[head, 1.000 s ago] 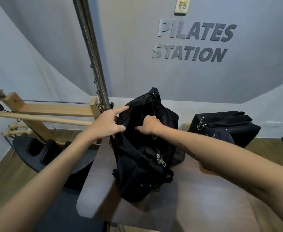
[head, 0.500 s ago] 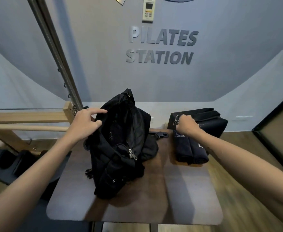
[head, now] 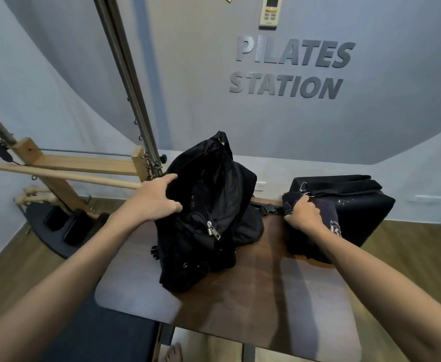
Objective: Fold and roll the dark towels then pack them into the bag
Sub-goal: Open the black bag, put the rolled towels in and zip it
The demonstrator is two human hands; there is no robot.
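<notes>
A black bag (head: 209,218) stands upright on the brown table (head: 253,296), its top unzipped and gaping. My left hand (head: 154,202) grips the bag's left rim and holds the mouth apart. To the right lies a rolled dark towel (head: 303,239) with pale print on it, at the table's right edge. My right hand (head: 303,214) grips the far end of that roll. What is inside the bag is too dark to make out.
A black padded box (head: 355,202) sits behind the towel on the wooden floor. Left of the table stand a wooden pilates frame (head: 65,173), a slanted metal pole (head: 128,87) with springs, and black foot pads (head: 68,223). A grey wall is close behind.
My right hand left the bag's opening, moved right to the rolled towel and closed around its far end. My left hand stayed on the bag's rim. The view swung.
</notes>
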